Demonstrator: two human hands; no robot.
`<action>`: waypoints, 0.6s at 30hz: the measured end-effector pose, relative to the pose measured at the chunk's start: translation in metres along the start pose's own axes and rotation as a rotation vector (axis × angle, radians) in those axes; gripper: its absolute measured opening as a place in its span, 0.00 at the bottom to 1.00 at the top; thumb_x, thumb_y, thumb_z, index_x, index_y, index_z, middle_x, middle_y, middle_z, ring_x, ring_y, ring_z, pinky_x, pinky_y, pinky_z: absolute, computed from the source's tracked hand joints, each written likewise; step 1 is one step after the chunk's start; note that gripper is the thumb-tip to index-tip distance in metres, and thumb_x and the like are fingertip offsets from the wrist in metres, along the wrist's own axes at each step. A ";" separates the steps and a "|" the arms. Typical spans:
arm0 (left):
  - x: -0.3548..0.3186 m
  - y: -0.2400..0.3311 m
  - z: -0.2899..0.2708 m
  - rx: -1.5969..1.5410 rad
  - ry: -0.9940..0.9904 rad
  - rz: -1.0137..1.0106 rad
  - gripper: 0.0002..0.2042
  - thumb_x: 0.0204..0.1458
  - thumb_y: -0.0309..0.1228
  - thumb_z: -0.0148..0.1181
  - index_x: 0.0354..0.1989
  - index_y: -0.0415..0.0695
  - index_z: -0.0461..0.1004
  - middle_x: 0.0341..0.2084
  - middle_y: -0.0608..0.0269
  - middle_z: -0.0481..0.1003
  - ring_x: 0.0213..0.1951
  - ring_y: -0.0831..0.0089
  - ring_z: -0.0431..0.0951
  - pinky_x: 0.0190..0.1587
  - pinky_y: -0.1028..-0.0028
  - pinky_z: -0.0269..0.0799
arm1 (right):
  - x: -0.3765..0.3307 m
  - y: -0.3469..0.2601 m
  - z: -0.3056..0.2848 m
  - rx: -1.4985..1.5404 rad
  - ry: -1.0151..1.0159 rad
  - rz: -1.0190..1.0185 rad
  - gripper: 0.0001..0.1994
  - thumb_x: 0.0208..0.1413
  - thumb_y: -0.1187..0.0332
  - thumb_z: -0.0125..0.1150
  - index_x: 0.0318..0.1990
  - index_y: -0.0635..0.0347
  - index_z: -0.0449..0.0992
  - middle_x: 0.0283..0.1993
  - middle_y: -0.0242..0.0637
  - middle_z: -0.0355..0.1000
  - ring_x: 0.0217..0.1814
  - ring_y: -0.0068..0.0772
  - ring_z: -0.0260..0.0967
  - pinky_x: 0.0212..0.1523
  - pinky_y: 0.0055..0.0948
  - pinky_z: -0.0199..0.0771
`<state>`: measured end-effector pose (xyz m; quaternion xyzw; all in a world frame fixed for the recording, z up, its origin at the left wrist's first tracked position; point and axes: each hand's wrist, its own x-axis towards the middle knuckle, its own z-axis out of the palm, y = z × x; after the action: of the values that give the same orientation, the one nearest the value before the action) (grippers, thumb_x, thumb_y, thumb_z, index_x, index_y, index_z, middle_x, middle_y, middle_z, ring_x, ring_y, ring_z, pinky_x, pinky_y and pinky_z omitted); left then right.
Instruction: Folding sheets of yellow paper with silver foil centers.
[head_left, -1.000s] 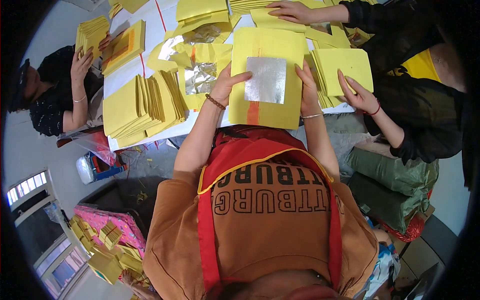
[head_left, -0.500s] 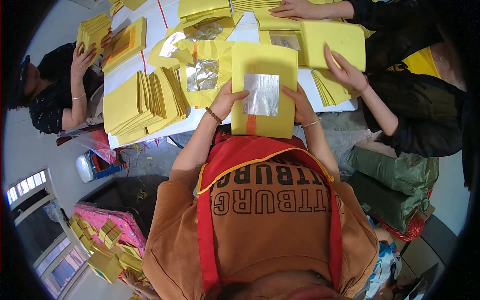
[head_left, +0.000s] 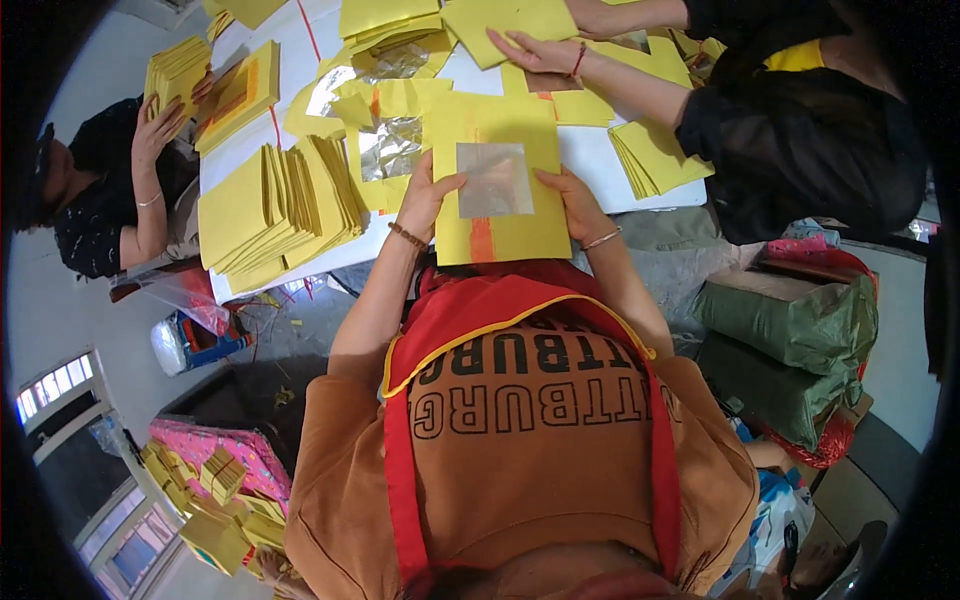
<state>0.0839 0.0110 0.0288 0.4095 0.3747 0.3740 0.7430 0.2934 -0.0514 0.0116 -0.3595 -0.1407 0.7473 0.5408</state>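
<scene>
Green sacks: two bulky green sacks point(head_left: 790, 325) stand on the floor at the person's right, tops closed; what is in them cannot be told.
Pink box: a pink patterned box point(head_left: 215, 440) sits low at the left, with small yellow paper bundles point(head_left: 222, 472) on and around it.
Held sheet: a yellow paper sheet point(head_left: 497, 180) with a square of silver foil point(head_left: 494, 179) at its middle and an orange stripe point(head_left: 482, 240) below the foil; it is over the near edge of the white surface point(head_left: 590, 160), its lower edge toward the person's chest.
Left hand grip: the left hand point(head_left: 428, 195) pinches the sheet's left edge, thumb on top reaching toward the foil, the fingers under the paper and hidden.
Right hand grip: the right hand point(head_left: 572, 200) pinches the right edge the same way, thumb lying on the paper just beside the foil.
Beside the sheet: a fanned stack of yellow sheets point(head_left: 275, 205) lies to the left on the surface; crumpled loose foil point(head_left: 388, 148) lies just beyond the held sheet.
Others: a co-worker's hand point(head_left: 535, 50) presses flat on yellow sheets at the far side; another person's hand point(head_left: 160, 125) at the left holds a small yellow stack point(head_left: 175, 70).
</scene>
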 end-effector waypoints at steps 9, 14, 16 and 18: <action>-0.023 -0.020 0.012 -0.074 0.015 -0.087 0.25 0.42 0.16 0.49 0.52 0.42 0.54 0.37 0.62 0.68 0.34 0.76 0.69 0.37 0.78 0.66 | -0.022 0.008 -0.001 0.013 0.041 0.032 0.18 0.51 0.74 0.48 0.50 0.64 0.59 0.47 0.40 0.64 0.45 0.33 0.65 0.44 0.30 0.69; -0.028 -0.016 0.015 -0.055 0.047 -0.088 0.29 0.43 0.16 0.48 0.56 0.43 0.46 0.40 0.57 0.68 0.39 0.74 0.69 0.41 0.77 0.66 | -0.024 0.011 -0.008 -0.010 0.092 -0.009 0.18 0.52 0.72 0.49 0.51 0.62 0.59 0.48 0.38 0.64 0.47 0.31 0.64 0.46 0.28 0.67; -0.029 -0.027 0.009 -0.038 0.067 -0.056 0.31 0.44 0.17 0.48 0.57 0.43 0.43 0.39 0.55 0.69 0.39 0.73 0.70 0.40 0.76 0.66 | -0.028 0.011 0.001 0.000 0.091 -0.016 0.18 0.52 0.71 0.49 0.51 0.62 0.59 0.48 0.37 0.64 0.48 0.30 0.63 0.47 0.27 0.66; -0.025 -0.036 0.006 0.087 0.111 -0.059 0.30 0.45 0.17 0.47 0.57 0.41 0.43 0.39 0.55 0.69 0.40 0.74 0.70 0.41 0.76 0.66 | -0.030 0.013 0.004 0.009 0.090 -0.021 0.18 0.52 0.71 0.49 0.52 0.62 0.59 0.48 0.37 0.63 0.49 0.30 0.63 0.47 0.27 0.65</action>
<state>0.0868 -0.0265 0.0055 0.4089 0.4431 0.3571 0.7134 0.2866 -0.0825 0.0180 -0.3886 -0.1165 0.7254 0.5561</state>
